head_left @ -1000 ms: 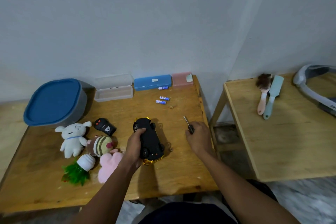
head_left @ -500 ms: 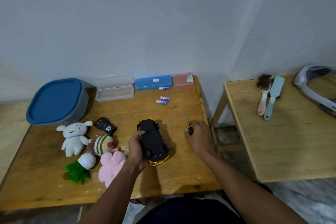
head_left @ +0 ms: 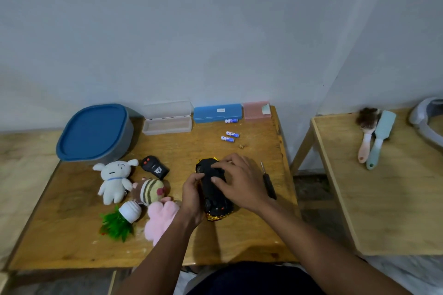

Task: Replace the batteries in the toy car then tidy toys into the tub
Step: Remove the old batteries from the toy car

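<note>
Left hand and right hand clasp the toy car; the screwdriver lies parallel toward the bench's right edge (right hand nearer).

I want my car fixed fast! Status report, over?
Left hand grips toy car; right hand curled over its top. Loose screwdriver right of it, batteries beyond. Nothing in the way; tub lidded.
</note>
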`<state>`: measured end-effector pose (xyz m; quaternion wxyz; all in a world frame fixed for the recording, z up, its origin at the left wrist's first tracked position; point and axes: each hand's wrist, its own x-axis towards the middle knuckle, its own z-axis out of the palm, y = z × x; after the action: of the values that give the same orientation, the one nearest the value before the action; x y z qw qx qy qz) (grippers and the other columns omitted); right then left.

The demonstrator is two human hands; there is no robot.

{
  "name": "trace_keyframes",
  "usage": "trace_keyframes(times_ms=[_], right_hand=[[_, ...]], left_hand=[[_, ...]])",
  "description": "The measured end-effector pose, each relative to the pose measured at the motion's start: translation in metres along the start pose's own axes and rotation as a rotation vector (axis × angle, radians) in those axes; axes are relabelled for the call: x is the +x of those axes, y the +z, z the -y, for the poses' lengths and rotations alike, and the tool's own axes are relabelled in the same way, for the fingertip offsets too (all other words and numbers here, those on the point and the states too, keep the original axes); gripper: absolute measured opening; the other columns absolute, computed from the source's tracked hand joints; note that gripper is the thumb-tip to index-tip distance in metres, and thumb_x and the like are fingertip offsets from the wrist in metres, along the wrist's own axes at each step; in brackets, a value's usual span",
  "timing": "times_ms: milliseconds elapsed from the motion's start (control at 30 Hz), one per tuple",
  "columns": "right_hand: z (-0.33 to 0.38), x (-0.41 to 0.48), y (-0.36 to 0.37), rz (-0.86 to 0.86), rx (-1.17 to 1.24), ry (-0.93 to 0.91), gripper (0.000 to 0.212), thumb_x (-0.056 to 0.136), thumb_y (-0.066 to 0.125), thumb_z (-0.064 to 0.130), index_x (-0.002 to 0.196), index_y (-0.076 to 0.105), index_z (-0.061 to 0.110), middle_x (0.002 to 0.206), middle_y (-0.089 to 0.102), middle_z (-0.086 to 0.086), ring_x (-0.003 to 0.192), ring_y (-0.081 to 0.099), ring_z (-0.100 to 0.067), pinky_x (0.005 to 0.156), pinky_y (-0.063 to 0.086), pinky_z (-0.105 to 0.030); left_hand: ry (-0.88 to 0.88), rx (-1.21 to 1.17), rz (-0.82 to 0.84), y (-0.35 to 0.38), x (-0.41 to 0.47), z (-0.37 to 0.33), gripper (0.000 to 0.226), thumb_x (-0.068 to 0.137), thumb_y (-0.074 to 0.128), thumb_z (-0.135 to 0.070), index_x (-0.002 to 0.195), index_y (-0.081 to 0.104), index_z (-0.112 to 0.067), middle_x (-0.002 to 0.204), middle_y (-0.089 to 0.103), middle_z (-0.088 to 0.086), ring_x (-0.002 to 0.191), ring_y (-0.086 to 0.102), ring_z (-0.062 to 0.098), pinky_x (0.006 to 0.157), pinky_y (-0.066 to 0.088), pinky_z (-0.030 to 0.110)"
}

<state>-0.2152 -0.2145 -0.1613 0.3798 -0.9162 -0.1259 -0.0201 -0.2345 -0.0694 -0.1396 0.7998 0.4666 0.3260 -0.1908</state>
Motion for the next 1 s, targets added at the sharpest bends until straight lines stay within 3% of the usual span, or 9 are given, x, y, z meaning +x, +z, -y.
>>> trace_keyframes(times_ms=[67,233,467,600,700,767,900,1000], right_hand=[[0.007,0.001,0.007,0.049,0.025,-0.019,0.040,0.089,0.059,0.050,0.128,0.061,0.039,0.122,0.050,0.011,0.117,0.042,-0.008,0.097,0.033,-0.024],[0.012,0.001,0.014,0.089,0.110,0.003,0.037,0.090,0.061,0.046,0.127,0.063,0.039,0.132,0.048,0.012,0.123,0.039,-0.007,0.102,0.033,-0.025],[0.025,0.025,0.002,0.295,0.125,0.091,0.029,0.086,0.070,0.034,0.114,0.062,0.031,0.135,0.039,0.010,0.124,0.025,-0.011,0.099,0.024,-0.023],[0.031,0.035,-0.008,0.301,0.209,0.106,0.022,0.084,0.074,0.026,0.100,0.059,0.025,0.119,0.052,0.009,0.110,0.037,-0.007,0.079,0.026,-0.004],[0.036,0.038,-0.011,0.311,0.362,0.121,0.016,0.087,0.069,0.009,0.098,0.063,0.018,0.102,0.063,0.003,0.088,0.053,0.004,0.071,0.038,-0.005],[0.036,0.043,-0.008,0.256,0.471,0.166,0.019,0.087,0.067,0.000,0.098,0.066,0.016,0.096,0.066,0.000,0.081,0.056,0.001,0.071,0.044,-0.007],[0.018,0.053,0.007,0.003,0.499,0.367,0.025,0.087,0.064,-0.006,0.103,0.071,0.013,0.095,0.067,0.004,0.090,0.063,-0.009,0.078,0.051,-0.016],[0.001,0.051,0.020,0.112,0.301,0.492,0.030,0.089,0.060,-0.001,0.110,0.072,0.018,0.091,0.064,0.010,0.093,0.063,-0.013,0.070,0.048,-0.019]], left_hand=[[0.008,-0.024,-0.001,-0.002,0.003,-0.003,0.047,0.094,0.041,-0.027,0.127,0.063,-0.003,0.114,0.066,0.023,0.099,0.065,0.036,0.084,0.051,0.044],[0.009,-0.019,0.016,-0.009,0.008,-0.011,0.041,0.096,0.037,-0.026,0.112,0.069,-0.005,0.097,0.071,0.019,0.089,0.068,0.031,0.078,0.052,0.040],[-0.004,0.006,-0.020,-0.013,0.014,-0.014,0.040,0.094,0.044,-0.025,0.119,0.064,-0.001,0.104,0.064,0.022,0.092,0.063,0.034,0.075,0.052,0.041],[0.014,-0.041,-0.035,-0.021,0.023,-0.021,0.038,0.096,0.042,-0.028,0.112,0.067,-0.003,0.097,0.068,0.019,0.081,0.069,0.028,0.066,0.058,0.033],[0.043,-0.056,0.005,-0.029,0.029,-0.032,0.041,0.100,0.036,-0.027,0.105,0.069,-0.004,0.086,0.074,0.013,0.071,0.072,0.023,0.061,0.060,0.028],[0.066,-0.068,0.029,-0.032,0.031,-0.040,0.042,0.101,0.034,-0.027,0.102,0.071,-0.005,0.083,0.075,0.012,0.069,0.072,0.023,0.062,0.060,0.028],[0.096,-0.105,-0.014,-0.041,0.031,-0.050,0.038,0.098,0.041,-0.029,0.107,0.066,-0.002,0.083,0.071,0.014,0.071,0.069,0.028,0.066,0.060,0.036],[0.086,-0.125,-0.026,-0.053,0.030,-0.049,0.037,0.094,0.050,-0.028,0.114,0.064,0.000,0.091,0.068,0.016,0.077,0.066,0.032,0.068,0.061,0.040]])
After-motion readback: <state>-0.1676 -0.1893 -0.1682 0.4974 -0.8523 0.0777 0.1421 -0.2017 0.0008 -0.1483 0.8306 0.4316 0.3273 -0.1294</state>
